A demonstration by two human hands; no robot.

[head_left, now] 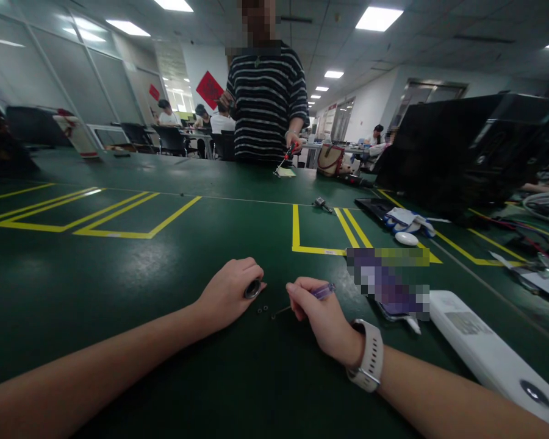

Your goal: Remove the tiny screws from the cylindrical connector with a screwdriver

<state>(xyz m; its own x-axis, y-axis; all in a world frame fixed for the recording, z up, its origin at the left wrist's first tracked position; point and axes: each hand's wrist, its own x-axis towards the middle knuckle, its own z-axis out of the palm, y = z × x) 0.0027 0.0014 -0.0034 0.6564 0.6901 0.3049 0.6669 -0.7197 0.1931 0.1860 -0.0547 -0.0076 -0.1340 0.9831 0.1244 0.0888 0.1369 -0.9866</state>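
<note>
My left hand [229, 292] rests on the green table [165, 274] with its fingers curled round a small dark round metal part [252, 289]. My right hand [320, 317], with a white watch on its wrist, grips a thin screwdriver with a purple handle [322, 292]; its tip points down-left at the table. A few tiny dark screws or nuts [263, 310] lie on the mat between the two hands, just below the round part.
A person in a striped shirt [265, 97] stands at the far edge holding a red-handled tool. A white remote [489, 360] and a blurred-out item [388, 283] lie right of my hand. Gloves, a white mouse [406, 238], dark cases and cables fill the right side.
</note>
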